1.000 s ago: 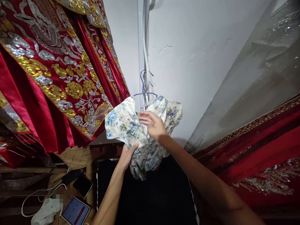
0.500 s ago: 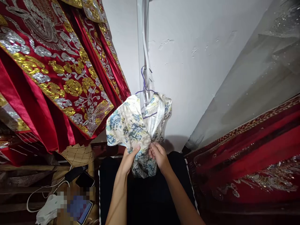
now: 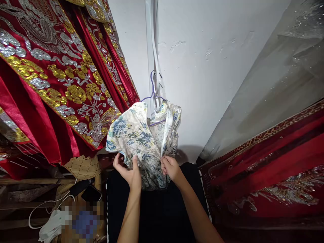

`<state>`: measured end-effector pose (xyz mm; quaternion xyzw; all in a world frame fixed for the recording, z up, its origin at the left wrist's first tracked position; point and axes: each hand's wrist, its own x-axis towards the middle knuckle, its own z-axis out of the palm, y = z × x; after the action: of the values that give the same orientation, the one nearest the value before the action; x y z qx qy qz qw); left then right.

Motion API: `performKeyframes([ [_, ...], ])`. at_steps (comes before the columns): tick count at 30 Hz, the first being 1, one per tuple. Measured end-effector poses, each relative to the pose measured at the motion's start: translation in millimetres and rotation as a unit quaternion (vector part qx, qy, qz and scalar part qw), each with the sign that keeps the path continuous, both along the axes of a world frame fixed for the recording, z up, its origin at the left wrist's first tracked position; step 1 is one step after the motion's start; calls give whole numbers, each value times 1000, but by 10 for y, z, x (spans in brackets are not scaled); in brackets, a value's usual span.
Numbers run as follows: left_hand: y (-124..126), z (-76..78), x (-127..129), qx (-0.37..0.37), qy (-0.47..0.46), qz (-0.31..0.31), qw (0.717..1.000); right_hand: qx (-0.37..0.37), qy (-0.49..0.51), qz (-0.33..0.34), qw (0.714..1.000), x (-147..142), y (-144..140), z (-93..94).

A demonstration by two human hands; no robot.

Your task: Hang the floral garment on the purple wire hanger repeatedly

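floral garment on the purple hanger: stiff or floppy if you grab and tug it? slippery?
Probably floppy: the floral garment bunches into soft folds where the left hand and right hand pinch it. Likely a bit slippery, given the satin-like sheen along its lining. It seems light, and a tug may swing it, since it hangs from a thin purple hanger.

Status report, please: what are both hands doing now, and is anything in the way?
Left hand and right hand both grip floral garment. Garment hangs on purple hanger at white wall. Red embroidered robe hangs close at left, apart from hands.
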<state>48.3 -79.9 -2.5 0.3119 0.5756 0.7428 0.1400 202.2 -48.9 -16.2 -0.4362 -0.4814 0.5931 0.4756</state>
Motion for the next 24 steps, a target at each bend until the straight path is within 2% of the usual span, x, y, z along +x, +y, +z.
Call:
performKeyframes([
  [1,-13,-7,47,7,47,14,999,-1,-7,7,1000,-3,-13,11],
  [2,-25,-16,102,2,82,-12,997,-3,-16,14,1000,-14,-30,24],
  [3,-32,-28,163,-12,100,-68,993,-3,-26,20,999,-32,-50,41],
  [6,-8,-83,328,-71,49,-243,966,7,-52,33,998,-81,-92,143],
  [8,39,-122,378,-104,-2,-296,950,26,-67,42,997,-77,-64,292],
  [11,114,-161,357,-124,-12,-306,944,59,-66,47,995,-14,126,692],
  [15,145,-196,305,-129,18,-303,944,115,-28,14,993,43,581,1456],
  [17,132,-217,302,-132,53,-317,938,158,-9,5,987,25,782,1796],
  [19,125,-211,297,-130,111,-339,925,196,24,-36,980,-12,899,2010],
  [21,150,-118,268,-124,172,-369,905,216,40,-61,974,-48,921,2071],
  [22,181,-22,242,-113,193,-383,896,220,37,-61,973,-63,902,2056],
  [24,283,286,170,-59,210,-398,891,226,19,-43,973,-82,831,1985],
])
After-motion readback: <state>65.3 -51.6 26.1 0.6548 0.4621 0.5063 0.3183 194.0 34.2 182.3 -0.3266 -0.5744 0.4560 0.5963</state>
